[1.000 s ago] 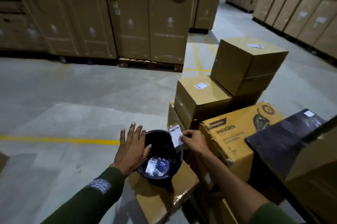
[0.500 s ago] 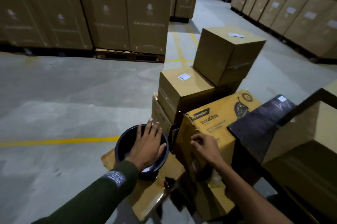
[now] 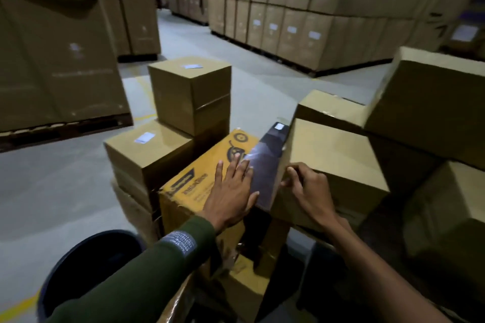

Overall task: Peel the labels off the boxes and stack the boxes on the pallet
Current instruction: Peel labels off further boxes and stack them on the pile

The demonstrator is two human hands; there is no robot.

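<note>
My left hand (image 3: 231, 191) lies flat, fingers spread, on top of the yellow printed box (image 3: 199, 183) and reaches onto the dark flat box (image 3: 265, 165) beside it. That dark box carries a white label (image 3: 279, 126) at its far end. My right hand (image 3: 307, 191) curls over the near left edge of a plain brown box (image 3: 338, 165), fingers bent on its corner. To the left a brown box with a white label (image 3: 144, 137) sits under a taller box with a label (image 3: 193, 66) on top.
A black bucket (image 3: 86, 267) stands at the lower left on the grey floor. More brown boxes (image 3: 430, 102) pile up at the right. Tall stacks of cartons on pallets (image 3: 301, 15) line the aisle behind and at the left.
The peeled label went into the bucket. My left hand left the bucket and moved onto the yellow box; my right hand shifted right to the plain brown box. The view swung right.
</note>
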